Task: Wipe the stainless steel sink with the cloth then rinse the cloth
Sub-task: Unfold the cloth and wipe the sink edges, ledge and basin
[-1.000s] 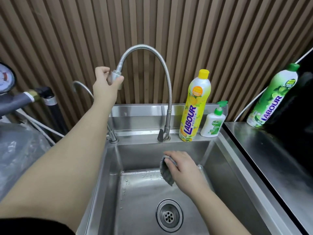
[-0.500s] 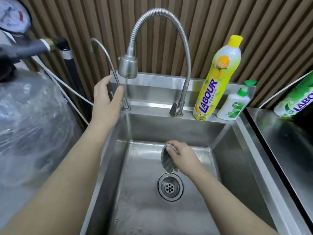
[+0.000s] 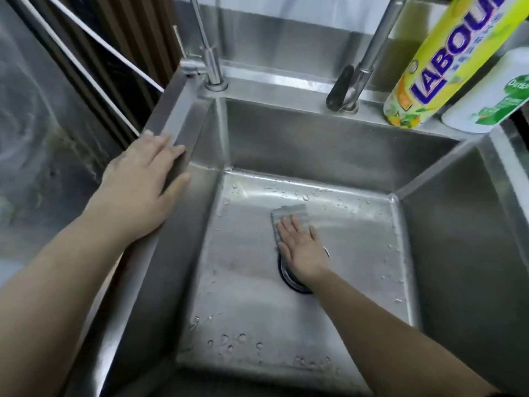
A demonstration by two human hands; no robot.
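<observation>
My left hand [image 3: 143, 181] lies flat on the sink [image 3: 177, 116] rim at nine o'clock. My right hand [image 3: 303, 250], fingers straight, presses the cloth [image 3: 289, 216] down at twelve o'clock of the drain [image 3: 292, 282]. I judge wiping is underway, with firm outward sweeps next.

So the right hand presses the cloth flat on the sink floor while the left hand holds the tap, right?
No: the head view shows the left hand resting on the sink's left rim, not on the tap. The right hand does press the cloth flat on the sink floor.
</observation>
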